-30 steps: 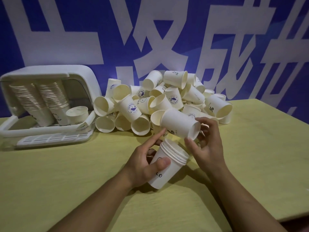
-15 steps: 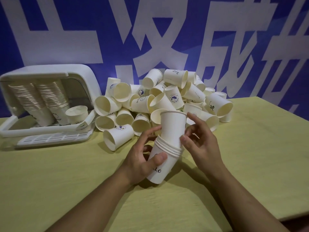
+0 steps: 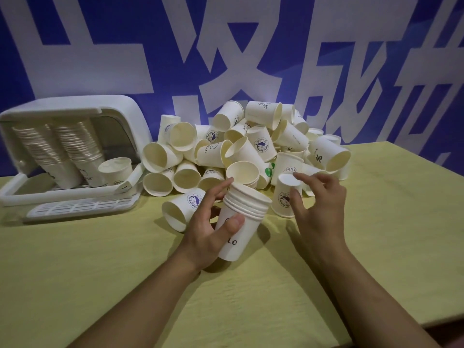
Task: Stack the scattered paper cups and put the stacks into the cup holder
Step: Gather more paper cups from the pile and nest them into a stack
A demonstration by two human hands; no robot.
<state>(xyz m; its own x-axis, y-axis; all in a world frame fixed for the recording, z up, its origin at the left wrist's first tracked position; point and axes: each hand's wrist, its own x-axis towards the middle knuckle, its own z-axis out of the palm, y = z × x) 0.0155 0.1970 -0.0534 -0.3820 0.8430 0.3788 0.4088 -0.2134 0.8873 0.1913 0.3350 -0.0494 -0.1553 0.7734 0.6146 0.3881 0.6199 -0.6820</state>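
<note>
A short stack of nested cups [image 3: 241, 222] stands tilted near the table's [image 3: 100, 285] middle, gripped by the left hand [image 3: 211, 227], thumb across its front. The right hand [image 3: 319, 207] hovers with loosely spread fingers over an upturned cup [image 3: 287, 197] (whether they touch it, I cannot tell). Behind lies the loose pile [image 3: 251, 146]; far left, the cup holder [image 3: 72, 156].

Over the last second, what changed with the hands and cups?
The cup the right hand held a second ago is now nested on the stack that the left hand grips. The right hand let go and moved right to an upside-down cup at the pile's edge. A cup rolled out beside the left hand. The cup holder is unchanged.
</note>
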